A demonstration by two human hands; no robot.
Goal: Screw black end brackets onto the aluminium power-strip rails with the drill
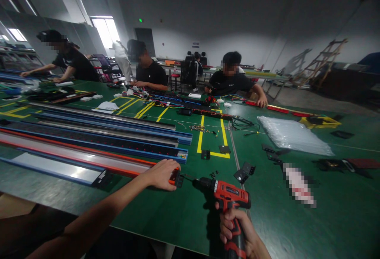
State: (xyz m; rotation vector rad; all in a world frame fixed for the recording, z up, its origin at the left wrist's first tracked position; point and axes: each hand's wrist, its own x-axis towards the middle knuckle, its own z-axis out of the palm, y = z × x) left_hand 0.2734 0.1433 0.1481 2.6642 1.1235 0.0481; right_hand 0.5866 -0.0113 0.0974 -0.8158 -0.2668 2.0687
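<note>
My left hand [164, 174] is wrapped over the near end of a long orange-edged metal profile [118, 158], where a black end piece [179, 180] pokes out past the fingers. In my right hand [233, 225] is a red and black cordless drill [230, 194], gripped by its handle. The drill's long bit points left, its tip at or very close to the black end piece; I cannot tell whether it touches a screw. Several small dark screws [213, 174] lie just behind the chuck. Black brackets [244, 172] rest to the right of them.
Several blue-edged profiles [154, 148] lie side by side on the green table [166, 215]. Behind the brackets are a stack of clear plastic sleeves [292, 135] and a yellow tray [320, 122]. Wired black strips [184, 103] run along the far side, where co-workers [150, 71] sit.
</note>
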